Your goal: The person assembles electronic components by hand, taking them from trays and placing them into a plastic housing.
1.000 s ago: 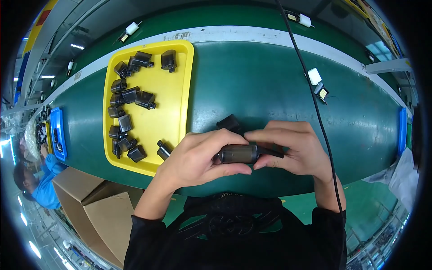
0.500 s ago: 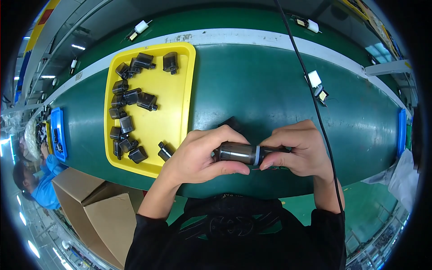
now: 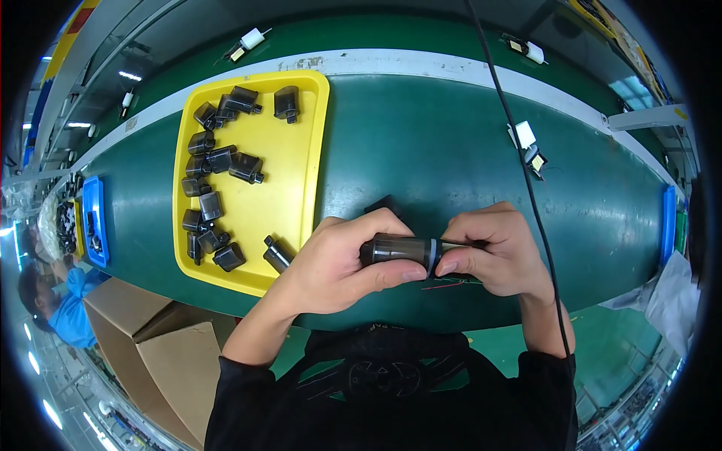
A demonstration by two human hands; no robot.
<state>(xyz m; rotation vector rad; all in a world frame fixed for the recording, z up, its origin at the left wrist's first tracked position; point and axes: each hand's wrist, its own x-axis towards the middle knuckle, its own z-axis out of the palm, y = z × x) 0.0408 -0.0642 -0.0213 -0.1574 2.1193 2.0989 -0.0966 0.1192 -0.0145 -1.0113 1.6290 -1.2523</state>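
Observation:
My left hand (image 3: 331, 263) is wrapped round a smoky see-through plastic housing (image 3: 397, 246), held on its side above the near edge of the green table. A pale grey ring (image 3: 435, 255) circles the housing's right end. Against that end, the closed fingers of my right hand (image 3: 492, 252) pinch a dark, narrow part, mostly covered by the fingers. Thin red and green wires (image 3: 444, 285) hang below the right thumb. Just beyond the left hand, another dark piece (image 3: 385, 204) rests on the table, partly hidden.
A yellow tray (image 3: 321, 150) at left bears several dark housings (image 3: 247, 167). A black cable (image 3: 519, 143) hangs down at right, past a white cylinder with a small board (image 3: 524, 135). Similar assemblies (image 3: 252, 39) lie on a far green belt. An open cardboard box (image 3: 180, 361) and a co-worker (image 3: 71, 301) are at left.
The assemblies on the far belt have shifted right. My hands stay nearly in place with the housing between them; the right fingers have moved slightly, and more red wire shows beneath.

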